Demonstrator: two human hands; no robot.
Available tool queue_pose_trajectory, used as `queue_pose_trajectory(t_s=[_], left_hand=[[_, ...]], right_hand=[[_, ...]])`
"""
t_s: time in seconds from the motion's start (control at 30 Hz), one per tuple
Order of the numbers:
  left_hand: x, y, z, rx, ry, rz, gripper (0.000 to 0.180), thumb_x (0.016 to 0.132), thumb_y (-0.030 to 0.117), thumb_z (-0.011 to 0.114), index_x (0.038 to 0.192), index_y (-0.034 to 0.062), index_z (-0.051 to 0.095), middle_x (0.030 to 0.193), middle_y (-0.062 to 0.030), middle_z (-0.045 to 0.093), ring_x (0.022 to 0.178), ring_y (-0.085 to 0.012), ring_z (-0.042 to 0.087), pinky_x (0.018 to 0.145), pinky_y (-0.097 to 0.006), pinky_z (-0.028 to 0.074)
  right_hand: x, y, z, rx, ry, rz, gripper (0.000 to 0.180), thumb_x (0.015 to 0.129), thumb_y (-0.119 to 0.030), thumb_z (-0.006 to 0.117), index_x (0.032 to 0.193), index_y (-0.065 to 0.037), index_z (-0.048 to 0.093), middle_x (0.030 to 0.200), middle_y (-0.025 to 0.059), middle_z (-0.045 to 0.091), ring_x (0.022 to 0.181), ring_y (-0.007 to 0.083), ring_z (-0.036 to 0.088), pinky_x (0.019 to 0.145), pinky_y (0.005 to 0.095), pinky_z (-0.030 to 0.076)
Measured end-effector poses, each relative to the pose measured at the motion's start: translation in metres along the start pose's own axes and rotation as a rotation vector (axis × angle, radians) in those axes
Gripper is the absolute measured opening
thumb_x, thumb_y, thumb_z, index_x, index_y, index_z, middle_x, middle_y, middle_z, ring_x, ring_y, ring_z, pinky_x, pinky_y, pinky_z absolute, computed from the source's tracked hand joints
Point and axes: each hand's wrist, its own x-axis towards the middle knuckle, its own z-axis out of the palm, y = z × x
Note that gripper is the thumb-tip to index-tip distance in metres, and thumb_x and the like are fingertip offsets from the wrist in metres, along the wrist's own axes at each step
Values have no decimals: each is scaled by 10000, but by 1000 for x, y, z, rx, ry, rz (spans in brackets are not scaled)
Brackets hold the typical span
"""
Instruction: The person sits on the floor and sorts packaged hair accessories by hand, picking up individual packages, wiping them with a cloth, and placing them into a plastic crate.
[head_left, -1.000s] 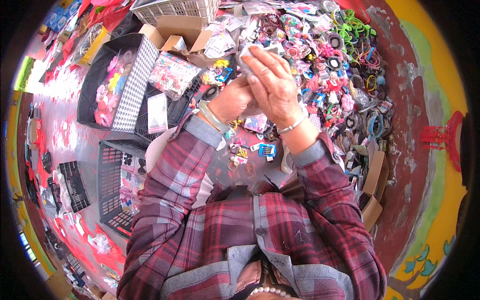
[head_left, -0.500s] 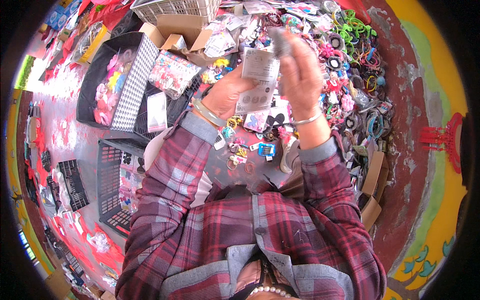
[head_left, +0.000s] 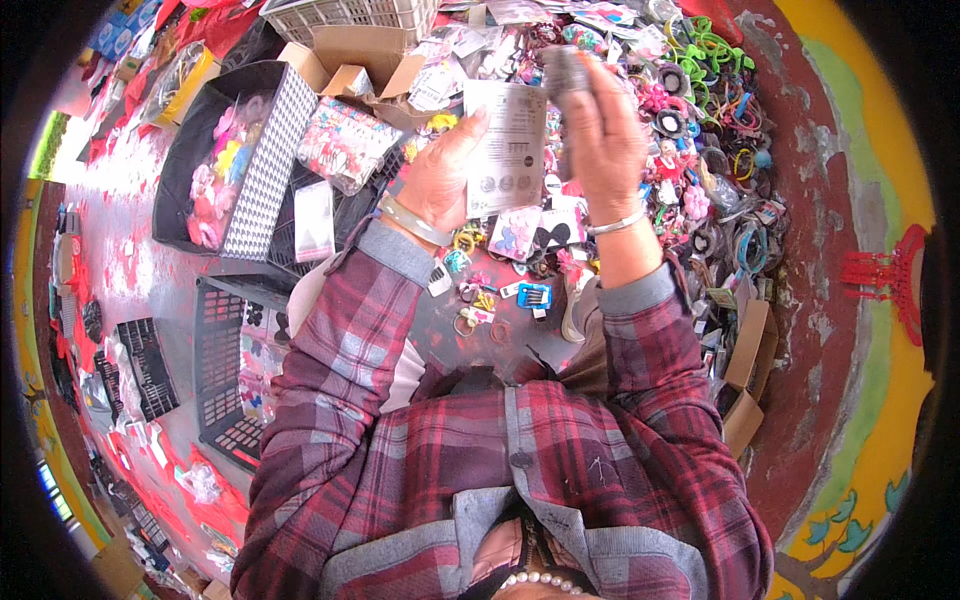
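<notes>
Between the thumb and fingers of my left hand is a pale printed card, held upright with small pictures along its bottom. The card hides most of those fingers. Just right of it, my right hand is raised, its fingers blurred and closed on a dark grey object; its kind is too smeared to tell. Below the hands lie a card with dark bows, a card with pastel bows and a blue card of dark hair clips.
A big heap of hair accessories spreads on the right. To the left stand a black bin with a checked side, a black crate and an opened cardboard box. Another cardboard box sits at the lower right.
The card in my left hand has shifted slightly left and up, and its face shows more. My right hand, with the dark object, stays close beside it and moves only slightly.
</notes>
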Motion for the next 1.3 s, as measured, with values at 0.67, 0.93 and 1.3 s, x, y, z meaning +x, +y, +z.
queue_pose_trajectory(t_s=[0.67,0.93,1.3], left_hand=[[1,26,3,78,109,371,449,909,333,391,1212,5,443,1138,-123,547,1023,-232,549,885,-349,442],[-3,30,0,44,179,390,521,921,385,367,1264,-8,371,1197,-152,504,1072,-277,530,902,-418,443],[-3,27,9,151,50,444,653,866,501,444,1279,7,342,1229,-138,466,1127,-243,469,937,-393,395]], right_hand=[[-39,-13,22,-234,-275,-291,370,695,-2,568,1062,-55,575,1107,122,558,1011,295,531,876,381,420],[-27,19,-7,616,-211,952,182,828,-129,527,910,-11,638,760,67,643,636,109,597,570,250,478],[-37,-25,-3,789,-338,882,195,833,-137,613,942,21,644,836,32,641,728,75,576,640,200,448]])
